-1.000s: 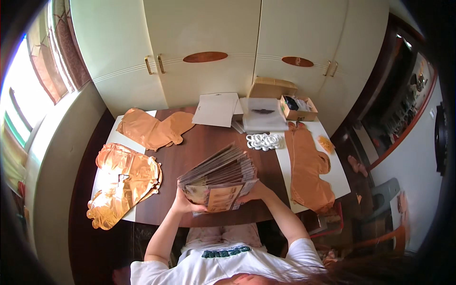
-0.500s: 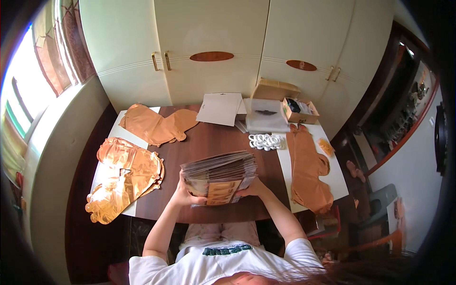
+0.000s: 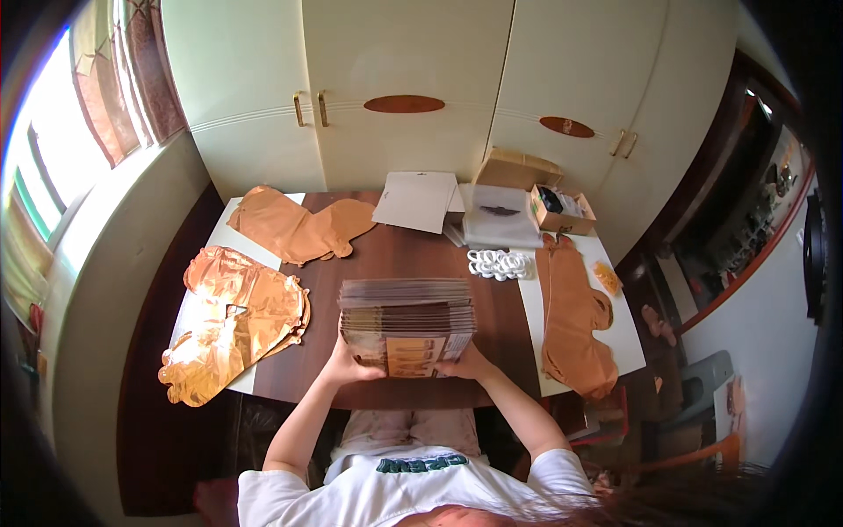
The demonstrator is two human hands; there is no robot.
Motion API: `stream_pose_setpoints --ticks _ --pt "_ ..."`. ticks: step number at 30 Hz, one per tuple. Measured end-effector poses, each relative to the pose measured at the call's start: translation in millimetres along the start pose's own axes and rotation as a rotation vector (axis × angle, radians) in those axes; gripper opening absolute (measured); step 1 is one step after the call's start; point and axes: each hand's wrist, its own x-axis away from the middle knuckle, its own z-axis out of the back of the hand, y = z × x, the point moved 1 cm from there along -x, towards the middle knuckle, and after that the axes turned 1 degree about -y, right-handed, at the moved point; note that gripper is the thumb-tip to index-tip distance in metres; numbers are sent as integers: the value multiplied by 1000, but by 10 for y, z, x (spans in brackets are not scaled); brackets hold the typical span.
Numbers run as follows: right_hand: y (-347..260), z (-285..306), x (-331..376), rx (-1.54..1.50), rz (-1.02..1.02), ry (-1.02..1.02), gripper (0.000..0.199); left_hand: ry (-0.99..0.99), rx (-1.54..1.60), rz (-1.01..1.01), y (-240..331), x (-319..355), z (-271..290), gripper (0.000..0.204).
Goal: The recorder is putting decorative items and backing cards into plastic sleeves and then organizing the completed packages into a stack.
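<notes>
A thick stack of flat printed packages [image 3: 407,325] stands at the table's near edge, with grey-brown edges and a yellow-and-white printed front. My left hand [image 3: 351,362] grips its left side, thumb across the lower front. On the opposite side my right hand [image 3: 465,362] clasps it the same way. Both hands are closed on the stack, and most fingers are hidden behind its sides. Whether its bottom touches the table I cannot tell.
Shiny copper foil sheets [image 3: 237,321] lie at left, with matte copper ones [image 3: 294,227] behind and more [image 3: 575,329] at right. White rings [image 3: 499,264], pale cards [image 3: 414,202], clear plastic sleeves [image 3: 500,224], a small box [image 3: 562,209] and a yellow bundle [image 3: 606,277] sit farther back.
The stack has turned from a slanted, fanned position to a more level and even one, its edges now lined up. Both hands stay on its sides. The view has shifted slightly.
</notes>
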Motion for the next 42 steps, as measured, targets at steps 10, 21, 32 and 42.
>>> stream_pose_setpoints --ticks 10,21,32,42 --pt "413 44 -70 454 165 164 99 16 140 72 -102 92 -58 99" --pt "808 236 -86 -322 -308 152 72 -102 105 194 -683 199 135 120" --pt "-87 -12 -122 39 333 59 104 -11 182 -34 221 -198 42 118" --pt "-376 -158 -104 460 795 282 100 22 80 -148 -18 45 1 91"
